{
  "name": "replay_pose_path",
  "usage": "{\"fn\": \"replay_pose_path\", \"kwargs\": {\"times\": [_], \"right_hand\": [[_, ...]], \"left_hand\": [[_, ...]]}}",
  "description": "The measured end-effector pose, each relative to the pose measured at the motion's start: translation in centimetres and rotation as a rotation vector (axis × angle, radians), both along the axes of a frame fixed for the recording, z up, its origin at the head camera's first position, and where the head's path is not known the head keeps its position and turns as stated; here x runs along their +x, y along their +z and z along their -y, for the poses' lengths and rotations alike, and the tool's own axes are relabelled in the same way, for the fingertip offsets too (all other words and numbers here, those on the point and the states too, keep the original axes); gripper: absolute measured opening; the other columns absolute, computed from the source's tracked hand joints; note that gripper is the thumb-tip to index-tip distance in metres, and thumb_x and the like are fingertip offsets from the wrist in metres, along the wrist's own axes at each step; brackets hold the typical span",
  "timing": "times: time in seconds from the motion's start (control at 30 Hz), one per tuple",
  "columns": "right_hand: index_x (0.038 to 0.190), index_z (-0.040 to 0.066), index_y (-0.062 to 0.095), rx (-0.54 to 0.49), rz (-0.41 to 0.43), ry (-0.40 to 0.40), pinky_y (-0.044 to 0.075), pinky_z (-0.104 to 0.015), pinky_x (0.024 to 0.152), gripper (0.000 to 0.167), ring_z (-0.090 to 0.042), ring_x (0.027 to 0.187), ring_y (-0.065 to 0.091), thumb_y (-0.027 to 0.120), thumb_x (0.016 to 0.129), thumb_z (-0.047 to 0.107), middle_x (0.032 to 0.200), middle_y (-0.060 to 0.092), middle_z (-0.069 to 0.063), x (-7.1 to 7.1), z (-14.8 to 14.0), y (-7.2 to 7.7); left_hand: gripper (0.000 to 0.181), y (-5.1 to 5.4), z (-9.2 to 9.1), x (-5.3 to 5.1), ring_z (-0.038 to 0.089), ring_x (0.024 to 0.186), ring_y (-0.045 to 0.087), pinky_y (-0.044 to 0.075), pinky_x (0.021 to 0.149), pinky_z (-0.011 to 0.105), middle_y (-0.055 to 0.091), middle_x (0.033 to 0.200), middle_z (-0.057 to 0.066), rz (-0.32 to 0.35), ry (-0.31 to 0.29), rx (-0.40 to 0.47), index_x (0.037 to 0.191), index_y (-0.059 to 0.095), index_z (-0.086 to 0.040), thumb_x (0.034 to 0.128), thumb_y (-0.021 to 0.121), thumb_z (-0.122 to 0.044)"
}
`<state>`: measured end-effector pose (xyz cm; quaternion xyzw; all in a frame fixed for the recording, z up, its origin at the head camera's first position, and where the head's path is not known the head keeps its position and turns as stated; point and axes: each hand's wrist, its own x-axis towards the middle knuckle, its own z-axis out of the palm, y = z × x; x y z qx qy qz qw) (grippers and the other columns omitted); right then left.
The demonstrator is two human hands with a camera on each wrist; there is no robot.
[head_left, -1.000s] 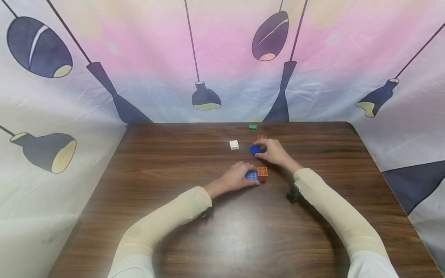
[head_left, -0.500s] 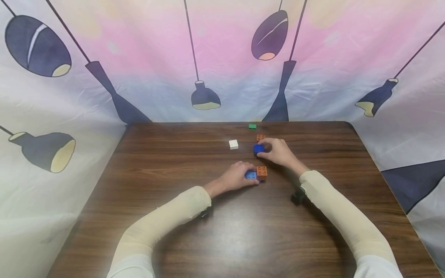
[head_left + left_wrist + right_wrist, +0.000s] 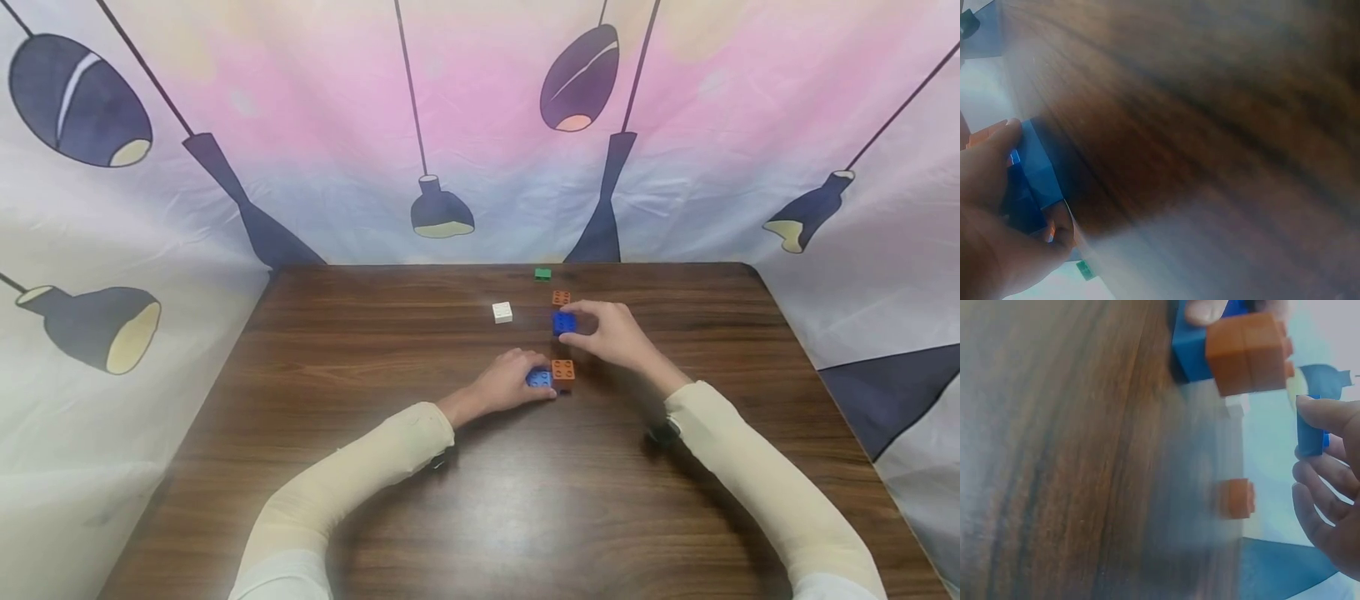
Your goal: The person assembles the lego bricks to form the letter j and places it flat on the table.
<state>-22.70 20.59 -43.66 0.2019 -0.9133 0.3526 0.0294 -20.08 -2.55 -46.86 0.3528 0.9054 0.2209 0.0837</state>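
My left hand (image 3: 504,386) grips a small build of toy building bricks on the table, its fingers and thumb on the light blue brick (image 3: 538,379). Beside that brick an orange stack (image 3: 563,372) rises; in the right wrist view this orange stack (image 3: 1244,355) sits on a blue base brick (image 3: 1190,353). A dark blue brick (image 3: 564,323) is pinched between thumb and fingers of my right hand (image 3: 617,335), beyond the build. The right wrist view shows this dark blue brick (image 3: 1310,428) held up off the tabletop. Part of the build is hidden behind my left fingers.
A white brick (image 3: 502,312) lies left of my right hand. Behind the dark blue brick is a loose orange brick (image 3: 561,297), and a green brick (image 3: 543,274) lies near the far edge of the wooden table (image 3: 360,333). Printed cloth hangs around the table.
My right hand has moved a little to the right with the dark blue brick, uncovering more of the loose orange brick. My left hand has stayed on the build.
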Motion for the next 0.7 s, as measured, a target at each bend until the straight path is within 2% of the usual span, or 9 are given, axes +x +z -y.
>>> {"fn": "replay_pose_path", "kwargs": {"times": [0.17,0.47,0.7], "right_hand": [[0.128,0.012,0.070,-0.012,-0.019,0.012,0.057,-0.043,0.079,0.046,-0.022,0.095,0.070,0.081,0.089,0.033,0.114,0.074,-0.008,1.4,0.0,0.6],[0.127,0.011,0.071,-0.016,-0.050,0.051,0.059,-0.044,0.082,0.045,-0.022,0.100,0.070,0.082,0.089,0.029,0.117,0.073,-0.008,3.5,0.0,1.3],[0.127,0.010,0.071,-0.010,-0.033,0.076,0.060,-0.039,0.077,0.044,-0.019,0.092,0.070,0.083,0.088,0.027,0.112,0.073,-0.008,4.8,0.4,1.0]], "left_hand": [[0.053,0.0,0.0,0.0,0.017,0.101,0.063,0.050,0.082,0.026,0.072,0.121,0.007,-0.002,-0.001,0.008,0.131,0.066,-0.005,0.0929,0.075,-0.041],[0.051,0.1,0.0,-0.1,0.016,0.097,0.063,0.050,0.081,0.027,0.073,0.117,0.006,-0.012,-0.008,0.005,0.129,0.067,-0.006,0.0929,0.075,-0.041],[0.046,-0.1,-0.1,-0.1,0.014,0.091,0.061,0.048,0.077,0.027,0.073,0.108,0.003,-0.020,-0.009,0.013,0.123,0.069,-0.006,0.0926,0.076,-0.041]]}}
